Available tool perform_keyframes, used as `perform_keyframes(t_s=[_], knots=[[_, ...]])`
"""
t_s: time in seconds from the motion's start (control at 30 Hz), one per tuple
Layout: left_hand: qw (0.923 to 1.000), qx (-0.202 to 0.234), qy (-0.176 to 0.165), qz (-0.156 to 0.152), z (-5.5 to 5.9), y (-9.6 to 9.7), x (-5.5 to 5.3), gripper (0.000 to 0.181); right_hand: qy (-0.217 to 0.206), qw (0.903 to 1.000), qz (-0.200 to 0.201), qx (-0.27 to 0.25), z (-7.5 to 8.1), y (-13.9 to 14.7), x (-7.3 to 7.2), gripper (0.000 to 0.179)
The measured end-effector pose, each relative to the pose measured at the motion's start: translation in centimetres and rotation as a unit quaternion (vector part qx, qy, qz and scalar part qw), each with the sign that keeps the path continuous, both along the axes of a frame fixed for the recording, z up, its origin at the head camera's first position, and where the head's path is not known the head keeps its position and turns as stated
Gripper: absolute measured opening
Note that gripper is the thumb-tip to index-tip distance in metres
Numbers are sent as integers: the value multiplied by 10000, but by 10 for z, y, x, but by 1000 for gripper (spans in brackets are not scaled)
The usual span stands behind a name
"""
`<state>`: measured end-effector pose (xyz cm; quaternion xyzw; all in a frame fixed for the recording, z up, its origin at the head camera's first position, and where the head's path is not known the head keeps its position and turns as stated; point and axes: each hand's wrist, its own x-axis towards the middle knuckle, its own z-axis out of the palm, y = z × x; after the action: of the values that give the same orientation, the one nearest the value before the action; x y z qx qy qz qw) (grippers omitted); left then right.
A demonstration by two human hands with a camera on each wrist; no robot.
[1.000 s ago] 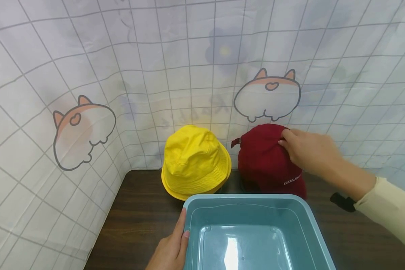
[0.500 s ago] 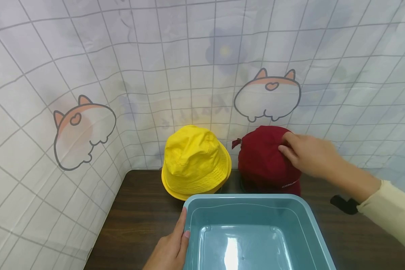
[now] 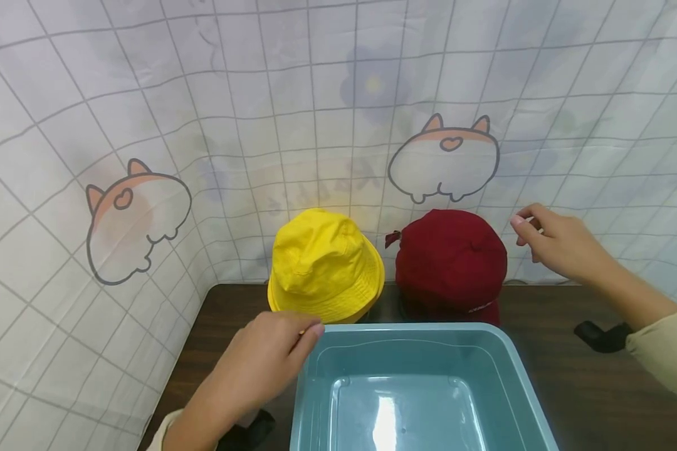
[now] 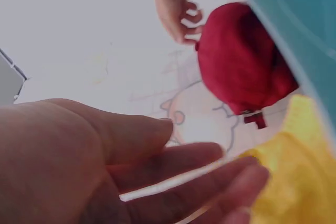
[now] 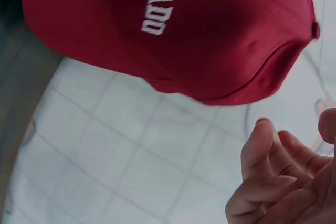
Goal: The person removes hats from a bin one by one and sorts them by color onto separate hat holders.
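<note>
A yellow bucket hat (image 3: pixel 324 263) and a dark red baseball cap (image 3: pixel 451 260) stand side by side at the back, against the cloth. My right hand (image 3: pixel 561 241) hovers just right of the cap, apart from it, fingers loosely bent around nothing. White lettering shows on the cap (image 5: pixel 210 30) in the right wrist view. Over the back left corner of a blue-green plastic bin (image 3: pixel 406 346) is my left hand (image 3: pixel 265 354), in front of the hat's brim. Its fingers are relaxed and fairly straight in the left wrist view, holding nothing. Whatever supports the hats is mostly hidden.
The bin stands on a dark wood table (image 3: pixel 553 376), directly in front of both hats. A white grid-patterned cloth (image 3: pixel 293 125) with cartoon prints hangs behind and along the left side.
My right hand has let go of the cap and moved right, away from it. My left hand has left the bin's side and risen toward the yellow hat. The cap sits slightly lower.
</note>
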<state>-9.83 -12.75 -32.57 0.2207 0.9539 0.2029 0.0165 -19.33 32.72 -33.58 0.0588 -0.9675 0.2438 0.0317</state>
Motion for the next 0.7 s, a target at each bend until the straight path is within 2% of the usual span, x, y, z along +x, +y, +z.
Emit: perform_keyframes(t_s=[0.03, 0.1, 0.17, 0.27, 0.37, 0.47, 0.6, 0.7], knots=[[9998, 143, 19, -169, 6, 4, -10, 35, -97, 9998, -57, -142, -3, 4, 0, 55], [9984, 394, 51, -409, 18, 14, -32, 26, -209, 9991, -146, -339, -9, 10, -1, 56], [9970, 542, 71, -539, 25, 27, -53, 17, -304, 9980, -206, -518, -16, 16, -1, 57], [9971, 633, -55, -424, 29, 49, -84, 26, -495, 9948, -213, -865, -29, 24, -1, 57], [9960, 796, -359, -211, 24, 72, -111, 32, -759, 9895, -164, -1222, -45, 31, -2, 59], [9930, 915, -739, -59, 15, 92, -131, 36, -985, 9854, -49, -1385, -63, 36, -3, 60], [9920, 750, -1015, 5, 4, 119, -150, 40, -1279, 9802, 156, -1504, -86, 39, -2, 59], [9917, 532, -1173, 10, -1, 138, -159, 42, -1646, 9675, 353, -1887, -101, 39, -1, 57]])
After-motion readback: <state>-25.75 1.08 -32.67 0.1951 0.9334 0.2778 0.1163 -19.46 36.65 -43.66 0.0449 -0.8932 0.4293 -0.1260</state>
